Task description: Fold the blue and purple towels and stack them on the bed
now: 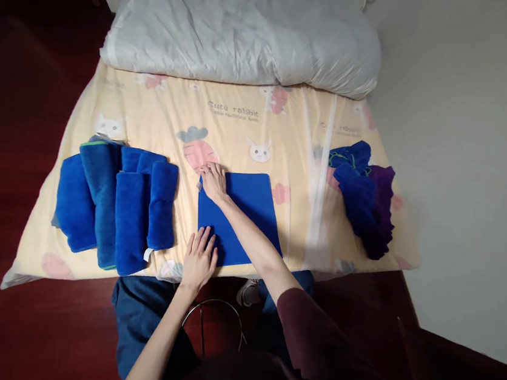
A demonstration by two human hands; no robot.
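Note:
A blue towel [245, 219] lies spread flat on the bed, near its front edge. My left hand [199, 261] rests on the towel's near left corner, fingers stretched out and slightly apart. Across the towel reaches my right arm. My right hand [213, 180] lies palm down over the far left corner, its fingers extended and nothing visibly gripped. A small tag [199, 187] sticks out at the left edge beside that hand. To the left, several folded or rolled blue towels [130, 218] are laid close together, partly overlapping.
A crumpled pile of blue and purple cloths [362, 196] lies at the right. Behind, a large grey-white rolled quilt [244, 30] spans the patterned yellow bedsheet [153, 105]. A pale wall [464, 147] stands on the right. Below the bed's edge show my legs and a metal stool ring [217, 301].

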